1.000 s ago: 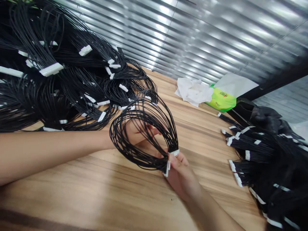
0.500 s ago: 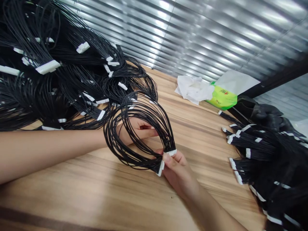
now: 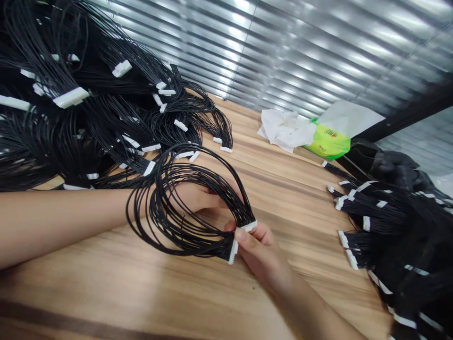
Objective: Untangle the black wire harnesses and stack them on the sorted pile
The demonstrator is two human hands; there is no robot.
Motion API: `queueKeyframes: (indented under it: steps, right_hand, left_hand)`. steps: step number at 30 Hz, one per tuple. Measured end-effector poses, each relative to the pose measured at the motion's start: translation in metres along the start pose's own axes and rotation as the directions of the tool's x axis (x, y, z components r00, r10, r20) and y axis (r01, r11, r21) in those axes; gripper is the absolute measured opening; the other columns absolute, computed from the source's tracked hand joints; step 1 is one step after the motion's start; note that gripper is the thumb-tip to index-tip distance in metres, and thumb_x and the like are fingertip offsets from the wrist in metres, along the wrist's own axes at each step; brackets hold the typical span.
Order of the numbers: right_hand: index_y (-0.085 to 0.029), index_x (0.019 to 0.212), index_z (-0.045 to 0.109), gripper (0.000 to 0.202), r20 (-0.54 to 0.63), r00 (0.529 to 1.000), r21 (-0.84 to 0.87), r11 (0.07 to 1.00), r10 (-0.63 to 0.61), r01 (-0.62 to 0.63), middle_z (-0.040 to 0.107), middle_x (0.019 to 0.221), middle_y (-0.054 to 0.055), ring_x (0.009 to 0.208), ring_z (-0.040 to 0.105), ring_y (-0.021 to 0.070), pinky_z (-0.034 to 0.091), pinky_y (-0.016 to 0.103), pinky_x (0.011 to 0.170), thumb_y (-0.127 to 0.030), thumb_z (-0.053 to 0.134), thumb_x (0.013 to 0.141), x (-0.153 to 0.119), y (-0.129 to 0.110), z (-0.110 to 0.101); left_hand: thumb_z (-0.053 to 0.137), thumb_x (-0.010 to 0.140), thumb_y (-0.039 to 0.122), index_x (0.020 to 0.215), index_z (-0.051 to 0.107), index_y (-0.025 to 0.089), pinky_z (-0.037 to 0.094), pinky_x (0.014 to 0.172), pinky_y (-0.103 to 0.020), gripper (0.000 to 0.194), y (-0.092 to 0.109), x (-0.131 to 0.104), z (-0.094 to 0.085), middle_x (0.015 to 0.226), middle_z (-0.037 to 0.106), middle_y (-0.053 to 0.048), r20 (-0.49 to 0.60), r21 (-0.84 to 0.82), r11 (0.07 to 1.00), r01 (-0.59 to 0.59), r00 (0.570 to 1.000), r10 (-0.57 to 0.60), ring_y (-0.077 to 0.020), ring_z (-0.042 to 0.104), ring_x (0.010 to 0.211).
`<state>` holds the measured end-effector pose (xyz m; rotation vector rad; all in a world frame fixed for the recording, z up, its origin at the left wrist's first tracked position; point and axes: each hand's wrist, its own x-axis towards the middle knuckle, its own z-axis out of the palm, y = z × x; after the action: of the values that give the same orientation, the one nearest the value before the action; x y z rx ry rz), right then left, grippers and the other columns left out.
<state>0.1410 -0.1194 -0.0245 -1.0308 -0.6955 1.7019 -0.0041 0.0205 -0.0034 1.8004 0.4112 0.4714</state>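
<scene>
A wire harness [image 3: 201, 241] of thin black wires is bent into a loop, with its white end connectors brought side by side. My right hand [image 3: 264, 250] pinches it at those connectors, thumb on top. Behind the loop is my left hand [image 3: 189, 196], its fingers curled against the wires on the far side; the wires partly hide them. The loop is held above the wooden table [image 3: 141, 293], and some of its wires fan out to the left.
A large heap of black wire harnesses [image 3: 106, 118] with white connectors lies at the left. More harnesses [image 3: 399, 236] are piled at the right. Crumpled white tissue [image 3: 285, 128] and a green tissue pack [image 3: 329, 140] lie near the corrugated metal wall [image 3: 283, 56].
The loop's wires have spread left and lower, and some connectors behind it have come into view. My right hand keeps its pinch; my left hand has shifted slightly behind the wires.
</scene>
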Motion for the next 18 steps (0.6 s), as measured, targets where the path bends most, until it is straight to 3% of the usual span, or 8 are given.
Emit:
queueKeyframes:
  steps: [3, 7, 14, 17, 18]
  right_hand:
    - [-0.025, 0.083, 0.078, 0.026, 0.013, 1.0, -0.039, 0.999, -0.004, 0.005, 0.068, 0.066, -0.001, 0.063, 0.058, 0.0125, 0.044, 0.027, 0.067, -0.049, 0.073, 0.076, -0.001, 0.0, 0.0]
    - [-0.025, 0.083, 0.078, 0.026, -0.03, 0.999, -0.052, 0.998, -0.021, 0.019, 0.066, 0.065, -0.001, 0.061, 0.055, 0.0115, 0.043, 0.027, 0.065, -0.049, 0.074, 0.075, -0.001, 0.0, 0.003]
    - [-0.023, 0.084, 0.078, 0.026, -0.071, 0.996, -0.067, 0.997, -0.054, 0.049, 0.063, 0.06, -0.002, 0.057, 0.052, 0.0098, 0.042, 0.024, 0.06, -0.047, 0.074, 0.075, -0.001, 0.001, 0.009]
    - [-0.021, 0.082, 0.077, 0.028, -0.113, 0.992, -0.07, 0.996, -0.057, 0.049, 0.065, 0.061, -0.001, 0.055, 0.052, 0.0109, 0.043, 0.026, 0.058, -0.048, 0.075, 0.074, -0.001, 0.001, 0.009]
    - [-0.021, 0.081, 0.077, 0.029, -0.138, 0.989, -0.058, 0.997, -0.06, 0.053, 0.065, 0.061, -0.001, 0.054, 0.052, 0.011, 0.043, 0.026, 0.058, -0.048, 0.076, 0.073, -0.001, 0.002, 0.008]
  left_hand:
    - [0.054, 0.092, 0.026, 0.084, 0.069, 0.014, 0.05, 0.069, -0.016, 0.021, 0.001, 0.002, -0.002, 0.075, 0.069, 0.001, 0.183, -0.076, 0.997, -0.007, 0.983, 0.02, -0.0091, 0.064, 0.072]
    - [0.057, 0.091, 0.026, 0.074, 0.065, 0.012, 0.047, 0.068, -0.013, 0.024, -0.002, 0.006, -0.003, 0.071, 0.065, 0.001, 0.283, -0.122, 0.992, -0.014, 0.958, 0.048, -0.0064, 0.059, 0.069]
    - [0.062, 0.086, 0.038, 0.07, 0.064, 0.011, 0.045, 0.067, -0.015, 0.031, -0.009, 0.003, 0.0, 0.066, 0.062, 0.002, 0.233, -0.06, 0.992, 0.111, 0.968, -0.094, -0.0075, 0.057, 0.069]
    - [0.061, 0.086, 0.033, 0.07, 0.065, 0.012, 0.046, 0.066, -0.018, 0.027, -0.01, 0.004, 0.002, 0.071, 0.065, 0.0, 0.231, -0.089, 0.99, 0.108, 0.969, -0.085, -0.0088, 0.058, 0.07]
    - [0.063, 0.083, 0.032, 0.069, 0.065, 0.012, 0.046, 0.067, -0.019, 0.024, -0.011, 0.006, 0.003, 0.073, 0.066, 0.0, 0.184, -0.127, 0.987, 0.103, 0.98, -0.078, -0.0094, 0.058, 0.071]
